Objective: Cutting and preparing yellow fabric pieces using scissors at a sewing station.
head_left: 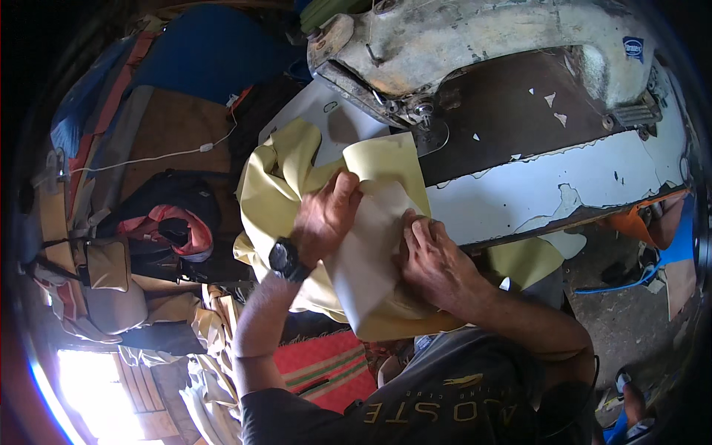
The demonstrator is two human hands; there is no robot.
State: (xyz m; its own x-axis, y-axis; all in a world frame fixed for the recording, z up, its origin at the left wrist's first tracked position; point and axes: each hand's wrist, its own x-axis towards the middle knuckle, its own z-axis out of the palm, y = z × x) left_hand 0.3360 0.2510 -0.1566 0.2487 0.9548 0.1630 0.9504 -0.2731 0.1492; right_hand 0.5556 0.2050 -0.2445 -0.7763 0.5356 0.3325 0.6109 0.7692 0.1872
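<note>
A large, pale yellow, leather-like sheet (271,185) lies bunched and folded at the front edge of the sewing table, part of it hanging toward my lap. Its whitish side (371,256) faces up between my hands. My left hand (328,211), with a black watch on the wrist, grips the fold at the sheet's middle with curled fingers. On the right edge of the whitish part, my right hand (437,263) has its fingers bent and closed on the material; the thumb is partly hidden. Just beyond stands a worn, pale sewing machine (475,37), its needle area (419,111) apart from both hands.
The white table top (534,185) is chipped, with small scraps on its dark part. Another yellow piece (523,261) hangs below its edge at the right. A dark bag with a red lining (178,233) lies left, near a white cable (148,162). Red striped cloth (326,367) is below.
</note>
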